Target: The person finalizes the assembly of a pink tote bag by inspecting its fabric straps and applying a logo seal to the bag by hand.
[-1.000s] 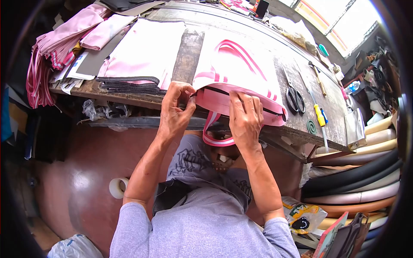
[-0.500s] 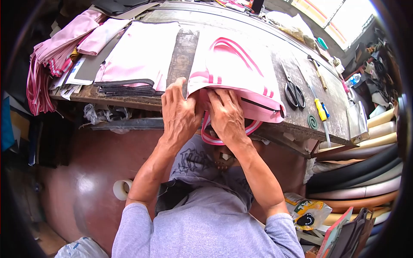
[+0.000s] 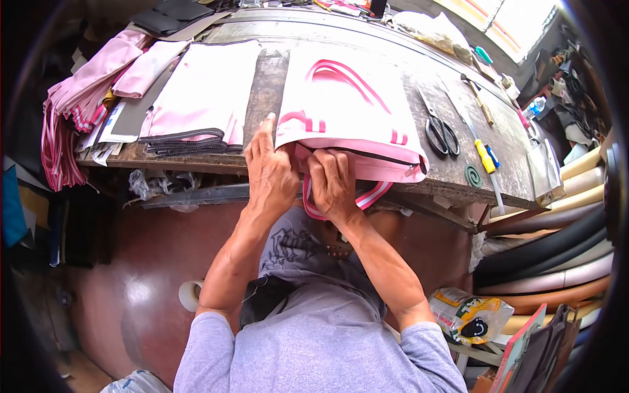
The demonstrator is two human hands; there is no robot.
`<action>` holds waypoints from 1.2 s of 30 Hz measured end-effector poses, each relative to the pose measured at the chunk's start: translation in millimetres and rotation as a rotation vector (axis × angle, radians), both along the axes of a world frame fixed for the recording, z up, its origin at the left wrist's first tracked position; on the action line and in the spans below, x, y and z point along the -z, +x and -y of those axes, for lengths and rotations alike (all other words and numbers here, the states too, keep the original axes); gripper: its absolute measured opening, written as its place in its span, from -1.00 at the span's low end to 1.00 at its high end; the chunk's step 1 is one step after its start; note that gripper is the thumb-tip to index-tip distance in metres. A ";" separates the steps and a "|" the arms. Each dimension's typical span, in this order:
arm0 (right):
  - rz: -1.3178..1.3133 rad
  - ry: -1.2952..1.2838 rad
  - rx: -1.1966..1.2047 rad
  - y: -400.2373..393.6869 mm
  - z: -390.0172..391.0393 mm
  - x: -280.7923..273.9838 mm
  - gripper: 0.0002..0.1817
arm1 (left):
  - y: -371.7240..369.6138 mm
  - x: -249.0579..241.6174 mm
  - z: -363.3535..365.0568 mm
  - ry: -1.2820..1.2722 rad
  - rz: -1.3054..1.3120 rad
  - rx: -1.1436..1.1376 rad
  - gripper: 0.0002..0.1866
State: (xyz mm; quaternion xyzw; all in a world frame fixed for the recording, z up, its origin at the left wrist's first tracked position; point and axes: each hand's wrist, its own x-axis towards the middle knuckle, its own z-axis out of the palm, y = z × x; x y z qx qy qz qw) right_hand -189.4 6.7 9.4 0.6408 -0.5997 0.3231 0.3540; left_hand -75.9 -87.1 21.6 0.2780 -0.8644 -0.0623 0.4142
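Observation:
A pink tote bag (image 3: 350, 111) lies flat on the worktable, its mouth facing me and a dark zipper (image 3: 380, 157) running along the opening. Striped pink-and-white handles (image 3: 347, 71) lie over its top face, and another loop hangs below the table edge. My left hand (image 3: 270, 169) grips the bag's left corner by the mouth, thumb side tucked against the fabric and index finger stretched up. At the near edge, beside the zipper's left end, my right hand (image 3: 332, 180) is closed with curled fingers on the bag's rim. Its fingertips are partly hidden.
Left of the bag sits a stack of pink panels with black edging (image 3: 196, 98), and pink striped straps (image 3: 65, 137) hang off the table. Scissors (image 3: 442, 134), a yellow-handled screwdriver (image 3: 485, 156), a green coil (image 3: 473, 175) and a hammer (image 3: 481, 101) lie to the right. Material rolls (image 3: 544, 252) stand below.
My right hand has drawn back toward me, its fingers going from reaching under the flap to curled at the rim. More of the zipper shows. My left hand keeps its hold.

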 end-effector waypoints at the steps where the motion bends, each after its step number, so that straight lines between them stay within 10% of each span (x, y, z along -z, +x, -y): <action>1: -0.005 0.016 0.004 -0.6 -1.5 -0.3 -0.73 | 0.6 -0.5 2.8 0.054 -0.010 0.033 -0.67; 11: -0.008 -0.116 0.355 -58.1 -77.9 -42.5 -0.51 | 11.9 -4.6 -0.3 -0.063 -0.049 0.081 -0.71; 17: 0.348 0.310 0.352 -118.4 -108.4 -66.0 -0.70 | 3.4 -22.0 -22.5 -0.171 -0.028 0.157 -0.88; 26: 0.320 0.322 0.315 -107.0 -101.8 -75.9 -0.77 | -32.6 -12.7 -73.8 -0.338 0.023 0.496 -0.54; 36: 0.469 0.396 0.351 -111.7 -104.9 -67.4 -0.71 | -50.8 -8.7 -64.4 -0.095 0.158 0.214 -0.43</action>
